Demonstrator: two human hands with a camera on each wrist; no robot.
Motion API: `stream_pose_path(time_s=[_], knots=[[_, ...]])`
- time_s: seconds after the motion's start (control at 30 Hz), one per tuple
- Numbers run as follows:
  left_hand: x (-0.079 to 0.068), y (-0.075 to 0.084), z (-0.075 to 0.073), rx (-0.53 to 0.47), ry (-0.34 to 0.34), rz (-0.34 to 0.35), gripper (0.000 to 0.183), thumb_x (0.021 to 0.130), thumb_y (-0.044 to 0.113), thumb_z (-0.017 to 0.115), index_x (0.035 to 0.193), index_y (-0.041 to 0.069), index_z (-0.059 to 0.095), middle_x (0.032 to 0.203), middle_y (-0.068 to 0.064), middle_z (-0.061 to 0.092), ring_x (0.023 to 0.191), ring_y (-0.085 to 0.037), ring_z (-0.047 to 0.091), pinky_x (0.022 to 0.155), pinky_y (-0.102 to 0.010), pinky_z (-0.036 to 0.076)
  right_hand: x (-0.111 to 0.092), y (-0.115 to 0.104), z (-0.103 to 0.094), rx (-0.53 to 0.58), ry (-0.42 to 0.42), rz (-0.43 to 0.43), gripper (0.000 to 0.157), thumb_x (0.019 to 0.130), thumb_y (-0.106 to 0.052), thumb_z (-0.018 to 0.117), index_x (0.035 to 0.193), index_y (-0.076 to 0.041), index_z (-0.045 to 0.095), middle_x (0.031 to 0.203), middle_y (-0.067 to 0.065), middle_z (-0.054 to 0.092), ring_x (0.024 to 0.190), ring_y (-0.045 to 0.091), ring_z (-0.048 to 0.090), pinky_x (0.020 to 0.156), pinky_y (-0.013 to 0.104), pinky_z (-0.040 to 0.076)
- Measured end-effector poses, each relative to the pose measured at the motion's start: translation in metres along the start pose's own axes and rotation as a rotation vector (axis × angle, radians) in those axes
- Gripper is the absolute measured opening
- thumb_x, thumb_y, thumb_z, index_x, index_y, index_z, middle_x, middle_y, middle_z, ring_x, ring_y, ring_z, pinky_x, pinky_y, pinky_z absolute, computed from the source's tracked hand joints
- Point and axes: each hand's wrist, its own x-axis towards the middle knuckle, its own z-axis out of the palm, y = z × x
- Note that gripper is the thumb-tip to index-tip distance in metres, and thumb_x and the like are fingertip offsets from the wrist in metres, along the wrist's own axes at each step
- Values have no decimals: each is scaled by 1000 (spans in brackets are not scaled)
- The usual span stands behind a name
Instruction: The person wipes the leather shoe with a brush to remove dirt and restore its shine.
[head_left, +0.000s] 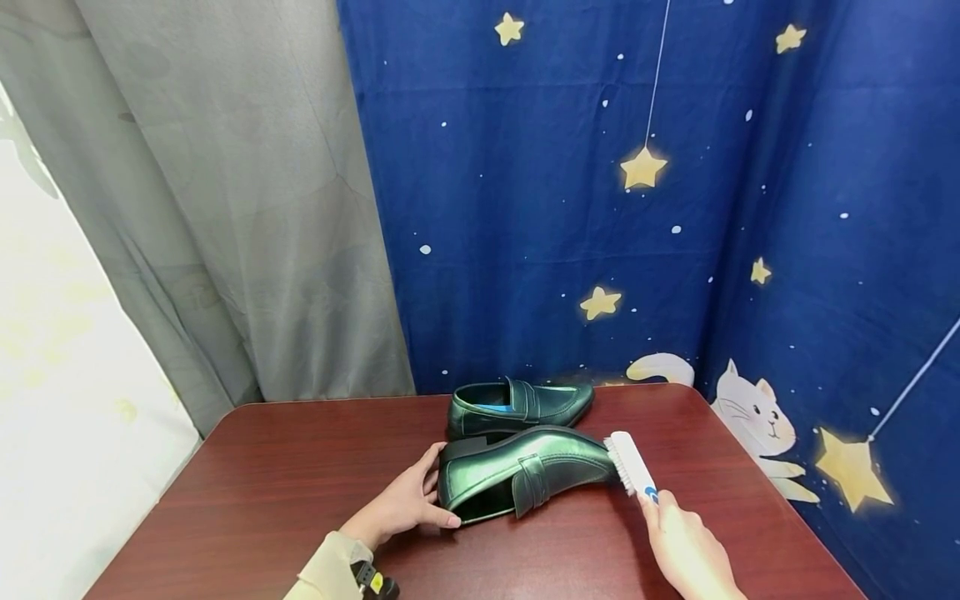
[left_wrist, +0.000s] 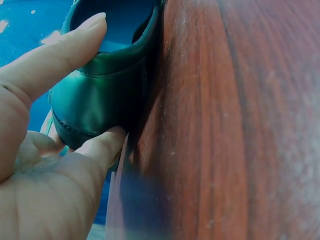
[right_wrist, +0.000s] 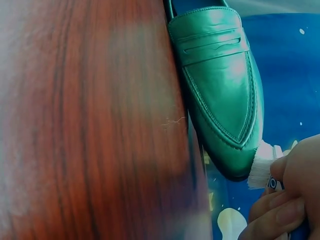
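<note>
A dark green loafer (head_left: 495, 471) lies tipped on its side on the table, its opening facing the near edge. My left hand (head_left: 408, 500) grips it by the heel, thumb at the collar and fingers round the back, as the left wrist view also shows on the heel (left_wrist: 97, 102). My right hand (head_left: 686, 542) holds a white brush (head_left: 632, 462) by its handle. In the right wrist view the brush's bristles (right_wrist: 261, 162) meet the shoe's toe (right_wrist: 235, 162).
Behind the held shoe, a second green loafer (head_left: 555, 404) with a blue insole stands upright near the table's far edge. The reddish-brown wooden table (head_left: 300, 483) ends at a blue star-patterned curtain (head_left: 525, 208) and a grey curtain (head_left: 247, 208).
</note>
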Motion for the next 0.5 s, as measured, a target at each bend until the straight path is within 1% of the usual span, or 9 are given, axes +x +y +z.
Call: stream_pose_path(time_s=[0.07,0.17,0.3,0.5], knots=[[0,0,0,0,-1,-2,119,73,-3,87,161,13,9,165,-18,19,154,-37,19,112,-36,43,0,1,0,1,-2,6,53,106,-54,37,104,-4,54,81,17,65,74,38,66,58,54,46],[0,0,0,0,-1,1,119,73,-3,87,161,12,9,165,-18,19,154,-37,18,111,-36,43,1,1,0,6,0,7,48,106,-50,39,104,-4,54,81,16,65,74,37,66,59,53,46],[0,0,0,-5,-3,5,117,73,-4,87,160,13,11,164,-17,20,154,-36,20,110,-35,44,3,-3,0,16,17,-13,41,107,-43,43,102,-4,55,81,17,66,72,36,66,58,53,45],[-1,-1,0,-14,-5,3,117,73,-5,86,160,15,11,166,-16,17,154,-36,19,110,-34,45,6,-11,-1,11,26,-36,36,107,-38,45,100,-3,55,80,17,66,71,35,66,59,53,46]])
